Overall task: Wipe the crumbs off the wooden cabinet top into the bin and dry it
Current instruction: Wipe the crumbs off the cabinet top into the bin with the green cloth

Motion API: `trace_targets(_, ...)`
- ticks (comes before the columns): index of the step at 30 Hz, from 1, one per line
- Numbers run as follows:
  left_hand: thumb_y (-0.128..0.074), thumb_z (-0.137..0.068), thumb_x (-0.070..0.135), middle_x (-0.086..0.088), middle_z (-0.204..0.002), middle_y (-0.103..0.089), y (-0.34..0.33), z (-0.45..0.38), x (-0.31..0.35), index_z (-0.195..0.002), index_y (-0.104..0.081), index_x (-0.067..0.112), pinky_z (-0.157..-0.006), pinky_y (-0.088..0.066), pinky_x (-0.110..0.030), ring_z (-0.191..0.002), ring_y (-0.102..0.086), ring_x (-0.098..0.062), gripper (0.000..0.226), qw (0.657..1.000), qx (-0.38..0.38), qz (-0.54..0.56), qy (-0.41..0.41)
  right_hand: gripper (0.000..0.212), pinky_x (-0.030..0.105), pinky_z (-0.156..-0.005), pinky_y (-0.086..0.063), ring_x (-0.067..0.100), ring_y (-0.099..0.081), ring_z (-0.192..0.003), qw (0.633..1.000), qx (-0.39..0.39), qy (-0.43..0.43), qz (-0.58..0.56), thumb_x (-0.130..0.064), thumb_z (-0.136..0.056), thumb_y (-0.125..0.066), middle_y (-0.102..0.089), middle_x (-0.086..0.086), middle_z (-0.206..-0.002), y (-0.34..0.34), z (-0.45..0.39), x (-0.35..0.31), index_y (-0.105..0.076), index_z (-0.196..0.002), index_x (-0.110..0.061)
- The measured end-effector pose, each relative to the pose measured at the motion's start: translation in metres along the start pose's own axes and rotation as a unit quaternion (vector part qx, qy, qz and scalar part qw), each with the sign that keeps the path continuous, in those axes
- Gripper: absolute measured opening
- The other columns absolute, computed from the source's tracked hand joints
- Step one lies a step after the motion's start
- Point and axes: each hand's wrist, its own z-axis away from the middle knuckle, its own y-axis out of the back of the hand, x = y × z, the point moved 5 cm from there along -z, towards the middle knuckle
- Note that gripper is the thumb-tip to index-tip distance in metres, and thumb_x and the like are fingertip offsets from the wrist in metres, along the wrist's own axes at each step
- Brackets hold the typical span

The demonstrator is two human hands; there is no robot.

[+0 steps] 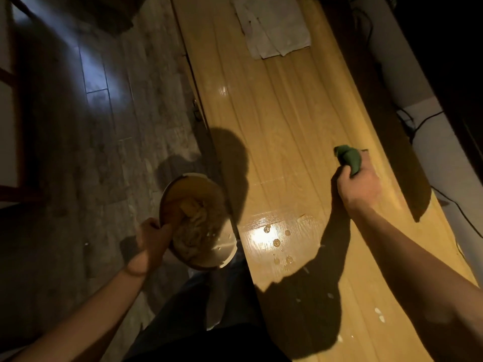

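Note:
The wooden cabinet top (282, 121) runs long and narrow away from me, glossy yellow. My right hand (358, 186) grips a bunched green cloth (349, 158) that rests on the top near its right edge. My left hand (153, 239) holds the rim of a round bin (193, 220) tilted against the cabinet's left edge; scraps lie inside it. Water drops (277, 241) glisten on the wood just right of the bin. A few white crumbs (379, 314) lie on the near part of the top.
A white cloth (271, 27) lies spread at the far end of the top. Dark cables (418, 124) run along the wall on the right. Grey plank floor (104, 126) lies left of the cabinet, with a red-framed piece of furniture (10, 74) at far left.

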Motion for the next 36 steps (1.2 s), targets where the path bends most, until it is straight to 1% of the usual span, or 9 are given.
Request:
trace_targets(7, -0.075, -0.08, 0.037, -0.008, -0.073, -0.061, 0.0, -0.002, -0.005, -0.076, -0.055, 0.016, -0.052, -0.042, -0.029, -0.067, -0.061, -0.024, 0.029, 0.999, -0.041, -0.009, 0.015, 0.059, 0.043, -0.1, -0.053, 0.03, -0.06, -0.124, 0.991, -0.052, 0.118, -0.042, -0.022, -0.091, -0.061, -0.052, 0.004, -0.151, -0.076, 0.102, -0.088, -0.047, -0.148, -0.025)
trace_targets(11, -0.078, -0.077, 0.031, -0.013, -0.076, -0.061, 0.003, -0.001, 0.0, -0.073, -0.054, 0.014, -0.065, -0.055, -0.047, -0.073, -0.062, -0.031, 0.03, 0.999, -0.049, -0.009, 0.003, 0.062, 0.035, -0.103, -0.05, 0.017, -0.055, -0.13, 0.977, -0.107, 0.176, -0.047, -0.022, -0.086, -0.063, -0.053, -0.007, -0.15, -0.114, 0.181, -0.137, -0.049, -0.145, -0.031)
trace_targets(15, -0.079, -0.078, 0.031, -0.02, -0.081, -0.062, 0.01, 0.002, 0.002, -0.077, -0.055, 0.007, -0.07, -0.055, -0.054, -0.076, -0.063, -0.035, 0.034, 0.997, -0.071, -0.005, -0.007, 0.054, 0.031, -0.081, -0.053, 0.024, -0.069, -0.098, 0.948, -0.21, 0.24, -0.021, -0.023, -0.091, -0.058, -0.07, 0.003, -0.115, -0.143, 0.247, -0.169, -0.046, -0.143, -0.031)
trace_targets(19, -0.077, -0.082, 0.025, -0.014, -0.077, -0.06, 0.016, 0.005, -0.004, -0.074, -0.055, 0.009, -0.066, -0.053, -0.044, -0.083, -0.065, -0.038, 0.029, 0.995, -0.099, -0.002, -0.024, 0.047, 0.039, -0.091, -0.053, 0.031, -0.066, -0.104, 0.941, -0.285, 0.172, -0.058, -0.022, -0.099, -0.053, -0.07, 0.009, -0.116, -0.154, 0.284, -0.164, -0.045, -0.145, -0.024)
trace_targets(22, -0.083, -0.078, 0.036, -0.016, -0.083, -0.063, 0.02, 0.009, -0.01, -0.082, -0.059, 0.004, -0.071, -0.055, -0.047, -0.081, -0.064, -0.034, 0.04, 0.993, -0.117, -0.002, -0.023, 0.042, 0.025, -0.089, -0.048, 0.026, -0.066, -0.106, 0.95, -0.254, 0.11, -0.142, -0.02, -0.101, -0.053, -0.071, 0.009, -0.117, -0.133, 0.29, -0.147, -0.049, -0.143, -0.018)
trace_targets(28, -0.078, -0.084, 0.037, -0.017, -0.101, -0.064, 0.009, 0.028, -0.021, -0.096, -0.058, 0.008, -0.09, -0.055, -0.056, -0.099, -0.063, -0.038, 0.038, 0.988, -0.149, -0.04, -0.014, 0.026, 0.0, -0.077, -0.042, -0.018, -0.061, -0.092, 0.95, -0.158, 0.041, -0.267, -0.017, -0.104, -0.055, -0.067, -0.015, -0.104, -0.042, 0.252, -0.09, -0.059, -0.13, -0.012)
trace_targets(32, -0.075, -0.087, 0.036, -0.026, -0.122, -0.061, -0.002, 0.039, -0.027, -0.127, -0.056, -0.004, -0.097, -0.05, -0.055, -0.117, -0.058, -0.046, 0.06, 0.989, -0.143, -0.038, -0.013, 0.027, 0.023, -0.09, -0.053, 0.004, -0.067, -0.098, 0.972, -0.062, -0.015, -0.224, -0.022, -0.105, -0.053, -0.071, -0.003, -0.107, 0.031, 0.195, -0.009, -0.059, -0.13, -0.016)
trace_targets(34, -0.078, -0.085, 0.032, -0.026, -0.12, -0.06, -0.004, 0.047, -0.029, -0.126, -0.056, -0.005, -0.095, -0.051, -0.055, -0.116, -0.057, -0.047, 0.059, 0.991, -0.131, -0.023, -0.008, 0.035, 0.043, -0.098, -0.052, 0.025, -0.065, -0.108, 0.976, 0.006, -0.077, -0.206, -0.021, -0.105, -0.052, -0.068, 0.011, -0.12, 0.063, 0.161, 0.044, -0.054, -0.138, -0.011)
trace_targets(36, -0.079, -0.081, 0.029, -0.023, -0.105, -0.06, -0.003, 0.051, -0.033, -0.112, -0.061, -0.003, -0.087, -0.05, -0.051, -0.107, -0.06, -0.045, 0.048, 0.994, -0.101, -0.032, -0.003, 0.043, 0.043, -0.103, -0.049, 0.026, -0.06, -0.118, 0.969, 0.053, -0.145, -0.191, -0.023, -0.105, -0.051, -0.063, 0.01, -0.131, 0.088, 0.13, 0.096, -0.046, -0.147, -0.014)
